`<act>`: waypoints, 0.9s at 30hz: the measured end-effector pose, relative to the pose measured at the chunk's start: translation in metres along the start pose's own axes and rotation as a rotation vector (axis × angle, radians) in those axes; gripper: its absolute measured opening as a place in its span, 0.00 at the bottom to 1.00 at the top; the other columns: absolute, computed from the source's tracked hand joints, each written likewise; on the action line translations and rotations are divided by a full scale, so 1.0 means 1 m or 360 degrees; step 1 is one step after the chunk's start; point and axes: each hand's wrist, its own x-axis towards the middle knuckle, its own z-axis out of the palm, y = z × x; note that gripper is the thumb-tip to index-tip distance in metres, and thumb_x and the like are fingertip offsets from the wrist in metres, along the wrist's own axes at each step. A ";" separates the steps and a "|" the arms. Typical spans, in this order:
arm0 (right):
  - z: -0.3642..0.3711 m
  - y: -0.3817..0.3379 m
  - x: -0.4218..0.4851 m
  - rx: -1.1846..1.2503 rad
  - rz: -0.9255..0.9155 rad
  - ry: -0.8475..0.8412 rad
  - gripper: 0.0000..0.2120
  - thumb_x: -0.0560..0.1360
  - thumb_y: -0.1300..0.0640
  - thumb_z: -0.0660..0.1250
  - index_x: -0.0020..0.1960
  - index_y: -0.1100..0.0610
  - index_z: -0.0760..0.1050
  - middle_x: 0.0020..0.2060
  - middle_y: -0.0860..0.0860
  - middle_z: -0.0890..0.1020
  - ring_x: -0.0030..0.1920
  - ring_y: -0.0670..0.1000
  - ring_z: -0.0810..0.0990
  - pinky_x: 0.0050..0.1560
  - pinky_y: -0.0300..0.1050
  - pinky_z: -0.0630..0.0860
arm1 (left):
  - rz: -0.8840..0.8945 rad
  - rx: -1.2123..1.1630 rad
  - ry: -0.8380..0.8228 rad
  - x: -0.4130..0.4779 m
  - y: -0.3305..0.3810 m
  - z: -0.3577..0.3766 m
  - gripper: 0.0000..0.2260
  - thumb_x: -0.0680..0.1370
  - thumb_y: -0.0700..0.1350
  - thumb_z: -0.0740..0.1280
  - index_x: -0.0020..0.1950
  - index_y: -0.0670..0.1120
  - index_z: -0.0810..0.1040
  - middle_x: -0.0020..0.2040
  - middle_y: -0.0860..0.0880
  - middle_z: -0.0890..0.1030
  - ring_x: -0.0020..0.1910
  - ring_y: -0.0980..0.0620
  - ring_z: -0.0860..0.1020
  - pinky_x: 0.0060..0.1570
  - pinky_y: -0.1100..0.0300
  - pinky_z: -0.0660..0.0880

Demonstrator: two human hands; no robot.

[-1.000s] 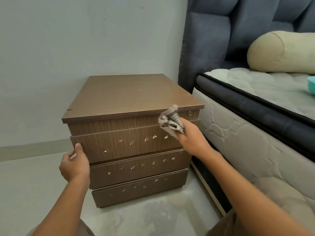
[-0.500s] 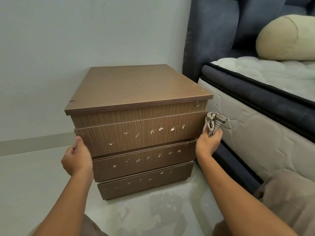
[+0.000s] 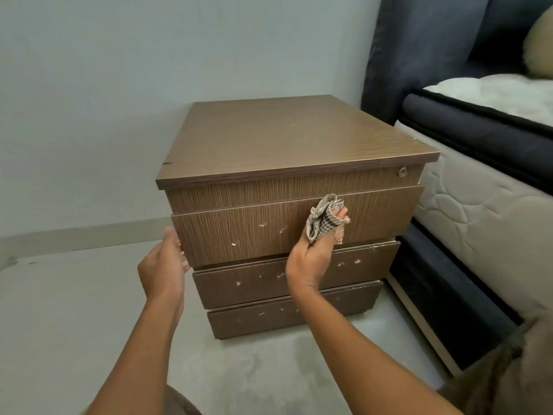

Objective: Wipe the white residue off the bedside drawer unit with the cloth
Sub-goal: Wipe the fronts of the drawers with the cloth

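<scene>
A brown wood-grain bedside drawer unit (image 3: 287,139) with three drawers stands against the wall. White residue specks (image 3: 262,225) dot the left half of the top drawer front and both lower drawer fronts. My right hand (image 3: 311,259) grips a bunched checked cloth (image 3: 324,221) and presses it against the top drawer front, right of centre. The drawer face to the right of the cloth looks free of specks. My left hand (image 3: 163,268) rests against the left edge of the top drawer, fingers spread.
A bed with a quilted white mattress (image 3: 478,223) and a dark blue padded headboard (image 3: 419,49) stands close on the right. A cream bolster (image 3: 541,46) lies on it. The pale floor (image 3: 59,324) stretches left and in front; a grey wall is behind.
My right hand has carried the cloth from the drawer's right edge leftward across the top drawer front. Specks on its right part are gone. The view has shifted left and closer.
</scene>
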 end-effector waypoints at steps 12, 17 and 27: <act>0.069 -0.027 -0.090 -0.0254 -0.0633 -0.0681 0.38 0.70 0.60 0.53 0.77 0.48 0.42 0.76 0.54 0.50 0.77 0.48 0.37 0.74 0.49 0.34 | 0.0117 0.0001 -0.0247 0.017 0.019 -0.019 0.27 0.81 0.61 0.54 0.52 0.40 0.83 0.50 0.44 0.85 0.50 0.48 0.82 0.56 0.49 0.77; 0.073 -0.011 -0.108 -0.0295 -0.1130 -0.1092 0.40 0.66 0.73 0.66 0.75 0.56 0.59 0.74 0.52 0.60 0.77 0.49 0.48 0.76 0.51 0.42 | 0.0287 0.0137 -0.0321 0.021 0.024 -0.032 0.28 0.80 0.64 0.52 0.44 0.46 0.84 0.46 0.48 0.85 0.47 0.53 0.82 0.46 0.59 0.73; -0.005 -0.004 -0.075 -0.0097 -0.1121 -0.0906 0.22 0.69 0.69 0.70 0.62 0.61 0.77 0.58 0.53 0.79 0.57 0.51 0.76 0.59 0.40 0.72 | 0.0159 0.0105 -0.0330 0.021 0.014 -0.025 0.26 0.81 0.61 0.54 0.52 0.41 0.83 0.50 0.45 0.84 0.48 0.51 0.82 0.55 0.53 0.77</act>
